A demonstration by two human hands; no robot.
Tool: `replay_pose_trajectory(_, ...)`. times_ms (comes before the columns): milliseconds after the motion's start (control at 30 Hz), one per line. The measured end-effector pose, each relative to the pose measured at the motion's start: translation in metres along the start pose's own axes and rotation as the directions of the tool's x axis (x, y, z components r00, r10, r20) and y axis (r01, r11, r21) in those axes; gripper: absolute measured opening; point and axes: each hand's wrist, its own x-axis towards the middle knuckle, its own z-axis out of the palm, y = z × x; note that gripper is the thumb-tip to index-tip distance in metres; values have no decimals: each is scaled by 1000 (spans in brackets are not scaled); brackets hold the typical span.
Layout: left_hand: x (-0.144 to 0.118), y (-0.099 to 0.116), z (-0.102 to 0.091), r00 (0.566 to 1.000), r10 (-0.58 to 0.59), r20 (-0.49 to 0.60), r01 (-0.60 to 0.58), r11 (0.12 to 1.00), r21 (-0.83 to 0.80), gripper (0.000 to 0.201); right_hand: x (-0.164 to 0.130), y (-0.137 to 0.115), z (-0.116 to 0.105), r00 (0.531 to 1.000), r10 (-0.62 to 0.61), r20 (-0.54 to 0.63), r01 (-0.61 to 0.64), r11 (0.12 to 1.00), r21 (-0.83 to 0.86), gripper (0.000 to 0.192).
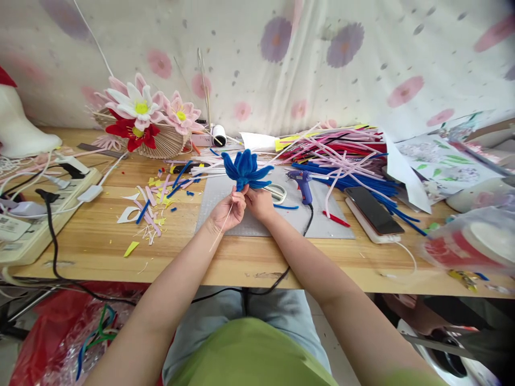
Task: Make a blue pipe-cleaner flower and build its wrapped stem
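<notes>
A blue pipe-cleaner flower (246,170) with several upturned petals is held up over the grey cutting mat (217,206). My left hand (229,210) is closed round the base of the flower, and a thin pale stem (221,230) slants down from it across the wrist. Against the flower's underside, on the right, my right hand (257,202) has its fingers pressed; their tips are partly hidden. Just behind that hand lie the white handles of scissors (277,194).
A purple glue gun (302,185) rests on the mat with its black cord trailing. Pipe cleaners (338,147) are heaped behind it. A phone (372,209) lies at right, scraps (151,206) and a power strip (60,209) at left. Finished flowers (139,110) stand on a fan.
</notes>
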Motion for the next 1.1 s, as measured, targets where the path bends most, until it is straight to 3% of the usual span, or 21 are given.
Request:
replay_pose_trajectory(133,3,3,0,1000,-12,-10,13,997,73,28,-2,0,-4,994,-98,-51,100,994,49,35)
replay_pose_trajectory(367,8,3,-3,988,67,-143,-45,988,149,25,-2,-2,-3,985,-159,-61,165,977,132,37)
replay_pose_trajectory(567,7,-3,-3,988,139,-66,-132,986,97,21,5,-2,2,969,-247,-12,245,951,189,35)
replay_pose_trajectory(700,11,1,-1,966,230,-116,-206,961,184,22,8,-3,4,976,-219,11,214,962,167,32)
replay_pose_trajectory(800,17,6,-1,878,435,-198,-341,861,378,15,7,0,1,980,-191,-52,197,969,147,27)
replay_pose_trajectory(867,22,7,-5,786,592,-180,-419,723,549,6,5,0,-4,981,-156,-112,171,976,138,28)
replay_pose_trajectory(967,28,4,-14,676,727,-117,-450,533,716,11,3,-6,-18,979,-101,-176,124,985,123,30)
replay_pose_trajectory(1033,32,1,-20,631,774,-55,-459,429,778,11,4,-17,-28,981,-126,-148,144,983,114,31)
replay_pose_trajectory(1100,35,0,-25,556,831,12,-474,305,826,10,7,-31,-37,986,-159,-53,164,981,99,33)
